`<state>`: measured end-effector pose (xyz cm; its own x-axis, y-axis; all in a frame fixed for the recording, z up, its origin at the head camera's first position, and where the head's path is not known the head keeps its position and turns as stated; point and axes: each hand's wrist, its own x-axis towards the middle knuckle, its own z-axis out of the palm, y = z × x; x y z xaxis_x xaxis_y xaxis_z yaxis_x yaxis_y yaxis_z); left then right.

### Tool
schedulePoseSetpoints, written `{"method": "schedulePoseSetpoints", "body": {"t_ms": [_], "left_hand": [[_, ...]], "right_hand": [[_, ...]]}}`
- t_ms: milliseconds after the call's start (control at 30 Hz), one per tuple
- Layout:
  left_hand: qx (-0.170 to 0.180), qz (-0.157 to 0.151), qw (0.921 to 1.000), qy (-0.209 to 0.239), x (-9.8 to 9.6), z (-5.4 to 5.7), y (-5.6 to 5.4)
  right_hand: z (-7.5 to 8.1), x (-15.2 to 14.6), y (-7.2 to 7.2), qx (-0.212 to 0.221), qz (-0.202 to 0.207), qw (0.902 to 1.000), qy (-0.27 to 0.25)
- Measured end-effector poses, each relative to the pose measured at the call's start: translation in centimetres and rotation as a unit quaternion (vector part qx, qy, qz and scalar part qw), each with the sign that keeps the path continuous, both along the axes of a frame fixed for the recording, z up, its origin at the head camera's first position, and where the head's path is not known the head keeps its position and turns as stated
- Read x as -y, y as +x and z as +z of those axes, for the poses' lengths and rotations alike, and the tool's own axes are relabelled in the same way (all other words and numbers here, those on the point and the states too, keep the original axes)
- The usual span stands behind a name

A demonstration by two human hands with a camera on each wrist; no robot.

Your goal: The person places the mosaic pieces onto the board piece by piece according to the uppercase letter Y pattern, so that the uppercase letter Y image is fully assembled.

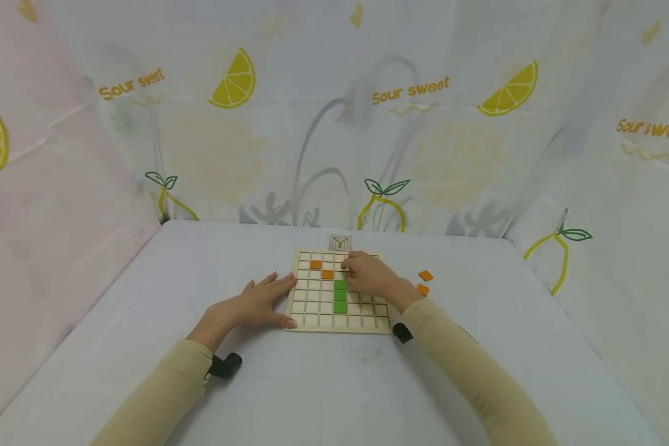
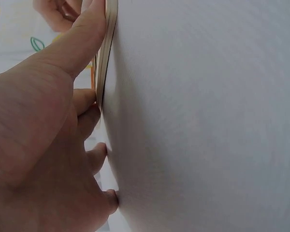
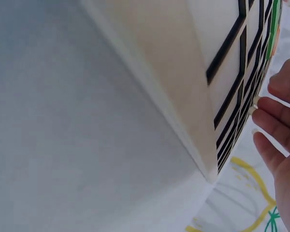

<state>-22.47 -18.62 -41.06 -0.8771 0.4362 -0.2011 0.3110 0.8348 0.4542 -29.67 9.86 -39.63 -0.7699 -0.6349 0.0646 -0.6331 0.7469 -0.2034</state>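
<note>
Resting flat on the white table, my left hand lies with its fingers straight, the fingertips touching the left edge of the wooden grid board and holding nothing. The board sits in the middle of the table, right in front of me. My right hand is on the board's upper right part, fingers curled down onto the cells beside the green tiles; whether it pinches a piece I cannot tell, since the fingertips hide what is under them. Two orange tiles sit in the upper left cells. Two more orange squares lie loose on the table, just right of the board. A small pattern card lies beyond the board's far edge.
</note>
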Motion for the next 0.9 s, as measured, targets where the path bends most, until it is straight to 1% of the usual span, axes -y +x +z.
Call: {"method": "schedulePoseSetpoints", "body": {"t_ms": [67, 367, 533, 733, 900], "left_hand": [[-0.001, -0.001, 1.0, -0.002, 0.0, 0.0, 0.0], [-0.005, -0.002, 1.0, -0.002, -0.1, 0.0, -0.1], [-0.005, -0.002, 1.0, -0.002, -0.1, 0.1, 0.1], [0.003, 0.0, 1.0, -0.002, -0.2, 0.5, 0.3], [0.008, -0.003, 1.0, 0.001, -0.4, 0.7, 0.4]], "right_hand": [[0.1, -0.4, 0.0, -0.001, 0.001, 1.0, -0.007], [-0.2, -1.6, 0.0, -0.024, -0.005, 0.9997, -0.005], [-0.4, -2.1, 0.0, -0.023, -0.014, 0.9996, 0.004], [0.0, -2.7, 0.2, -0.014, -0.025, 0.9996, 0.003], [0.0, -3.4, 0.3, -0.015, -0.032, 0.9993, 0.016]]}}
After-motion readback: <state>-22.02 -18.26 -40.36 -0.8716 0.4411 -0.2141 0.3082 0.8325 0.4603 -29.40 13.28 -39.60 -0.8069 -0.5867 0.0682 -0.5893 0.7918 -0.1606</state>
